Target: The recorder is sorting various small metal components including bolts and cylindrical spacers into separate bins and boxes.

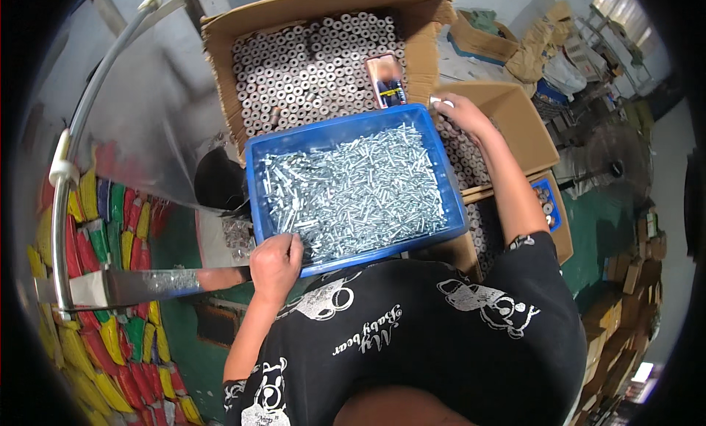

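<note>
A blue plastic bin (360, 257) full of short shiny metal pins (368, 183) stands in front of my body. My left hand (273, 270) is closed at the bin's near left corner, thumb on top; what its fingers hold, if anything, is hidden. Beyond the far right corner, my right hand (462, 117) pinches a small whitish round piece (441, 101). Under that hand lies a cardboard box (526, 124) with rows of round metal pieces with centre holes. A larger cardboard box (323, 1) behind the bin is packed with many similar pieces (309, 65).
A shiny metal strip (125, 285) runs left from my left hand to a curved metal tube (62, 227). Red, yellow and green bundles (125, 316) are stacked at left. A phone-like object (387, 80) leans behind the bin. A small blue tray (546, 205) sits at right.
</note>
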The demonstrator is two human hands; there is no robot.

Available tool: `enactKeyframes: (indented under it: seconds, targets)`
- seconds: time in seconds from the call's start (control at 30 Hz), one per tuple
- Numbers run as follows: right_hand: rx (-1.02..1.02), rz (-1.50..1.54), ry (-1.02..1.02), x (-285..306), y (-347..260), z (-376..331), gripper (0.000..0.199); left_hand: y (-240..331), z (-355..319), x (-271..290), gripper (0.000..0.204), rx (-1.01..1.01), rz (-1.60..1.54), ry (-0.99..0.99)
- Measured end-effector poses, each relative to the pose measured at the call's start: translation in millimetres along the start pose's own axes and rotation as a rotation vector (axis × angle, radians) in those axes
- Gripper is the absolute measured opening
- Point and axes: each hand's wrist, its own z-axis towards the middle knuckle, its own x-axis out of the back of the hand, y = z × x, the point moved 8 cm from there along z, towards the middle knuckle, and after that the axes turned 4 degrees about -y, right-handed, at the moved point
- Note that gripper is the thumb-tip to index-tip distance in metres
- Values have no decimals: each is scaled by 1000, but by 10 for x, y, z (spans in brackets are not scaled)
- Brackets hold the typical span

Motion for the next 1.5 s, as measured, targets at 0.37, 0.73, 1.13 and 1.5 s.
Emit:
enactKeyframes:
  seconds: [0.37,0.73,1.13,1.5]
  targets:
    - [350,-1002,-179,-1774,-836,-305,34,-38,-81,96,25,-33,-80,71]
    - [424,-1033,184,-2209,-1699,1589,42,-146,-84,27,24,-80,-200,46]
    - [385,-972,278,-2277,-1583,1549,30,-193,-112,61,23,-146,-258,88]
    - [269,-208,-330,-3950,-2388,437,52,-136,-111,28,23,-37,-139,34]
